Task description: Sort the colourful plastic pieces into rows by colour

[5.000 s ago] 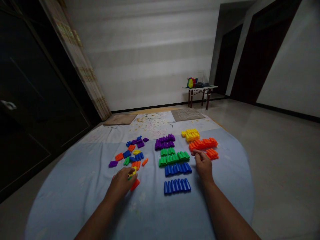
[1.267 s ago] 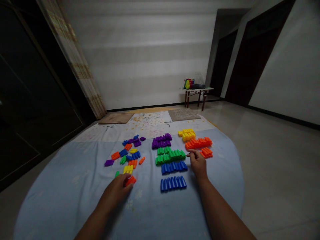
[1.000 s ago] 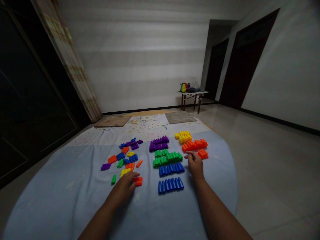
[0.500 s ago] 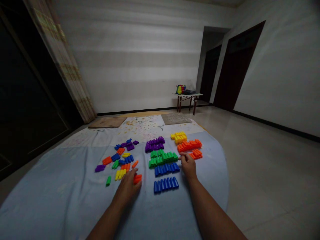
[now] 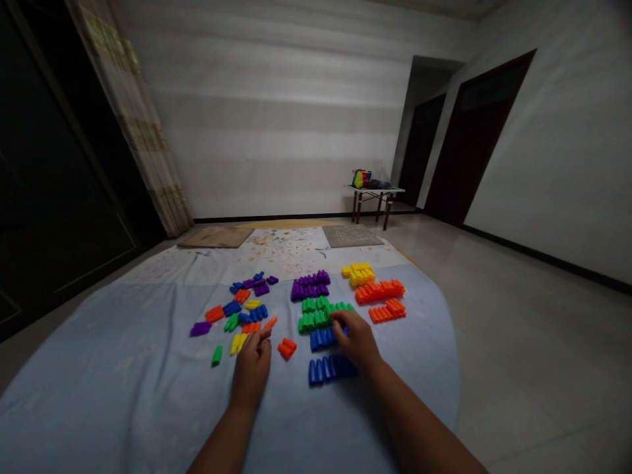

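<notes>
Small tapered plastic pegs lie in coloured groups on a light blue cloth. My left hand [image 5: 253,365] is beside the yellow pegs [image 5: 237,343], its loosely bent fingertips at some orange pegs [image 5: 251,327] and a single orange peg [image 5: 271,322]. A small orange cluster [image 5: 287,349] lies to its right. My right hand [image 5: 358,339] hovers over the blue rows [image 5: 320,371], partly hiding them. Its thumb and index finger are apart near the green rows [image 5: 314,320], with no peg visible between them. Beyond it are the stacked orange rows [image 5: 379,291] and a shorter orange row [image 5: 388,311].
Purple rows [image 5: 310,286] and yellow rows [image 5: 359,273] lie farther back. At left are mixed loose pegs, including a green one [image 5: 216,356]. Two flat mats [image 5: 216,237] lie at the table's far side. A small table [image 5: 375,191] stands by the wall.
My right hand has moved left from the orange row to over the blue and green pegs. The left hand has drawn away from the small orange cluster, now uncovered. The view has shifted slightly.
</notes>
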{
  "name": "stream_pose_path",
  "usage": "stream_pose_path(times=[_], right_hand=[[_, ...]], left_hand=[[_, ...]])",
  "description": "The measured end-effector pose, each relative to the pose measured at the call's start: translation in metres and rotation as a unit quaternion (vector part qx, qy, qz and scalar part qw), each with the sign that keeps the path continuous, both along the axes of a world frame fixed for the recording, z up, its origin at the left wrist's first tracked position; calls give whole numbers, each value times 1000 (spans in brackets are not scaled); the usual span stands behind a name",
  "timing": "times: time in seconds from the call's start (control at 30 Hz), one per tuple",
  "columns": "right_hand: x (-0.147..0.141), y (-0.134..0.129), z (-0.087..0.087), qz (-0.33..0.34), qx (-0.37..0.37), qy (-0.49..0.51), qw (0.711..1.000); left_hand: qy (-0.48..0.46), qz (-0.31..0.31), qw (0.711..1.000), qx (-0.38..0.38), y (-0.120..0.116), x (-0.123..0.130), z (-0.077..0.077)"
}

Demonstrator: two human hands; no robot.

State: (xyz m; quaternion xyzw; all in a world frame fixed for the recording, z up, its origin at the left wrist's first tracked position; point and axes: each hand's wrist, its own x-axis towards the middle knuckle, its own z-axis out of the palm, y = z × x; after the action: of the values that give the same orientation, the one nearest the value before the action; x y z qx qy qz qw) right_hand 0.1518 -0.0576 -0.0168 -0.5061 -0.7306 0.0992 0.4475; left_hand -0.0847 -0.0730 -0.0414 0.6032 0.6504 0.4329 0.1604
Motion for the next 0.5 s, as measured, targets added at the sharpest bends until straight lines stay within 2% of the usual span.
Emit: stream_pose_path(times=[0.1,0.23,0.37,0.5], right_hand=[[-32,-11,13,59,-17,-123,990],[-69,-14,14,51,-34,-247,967],[-88,-7,4,16,-39,-289,956],[-87,-6,1,8,-38,-294,955]], left_hand=[[-2,20,1000,-2,-3,-1,3],[-3,19,1000,-14,-5,-3,6],[4,6,999,-46,-2,-7,5],[16,3,998,-65,-2,-8,8]])
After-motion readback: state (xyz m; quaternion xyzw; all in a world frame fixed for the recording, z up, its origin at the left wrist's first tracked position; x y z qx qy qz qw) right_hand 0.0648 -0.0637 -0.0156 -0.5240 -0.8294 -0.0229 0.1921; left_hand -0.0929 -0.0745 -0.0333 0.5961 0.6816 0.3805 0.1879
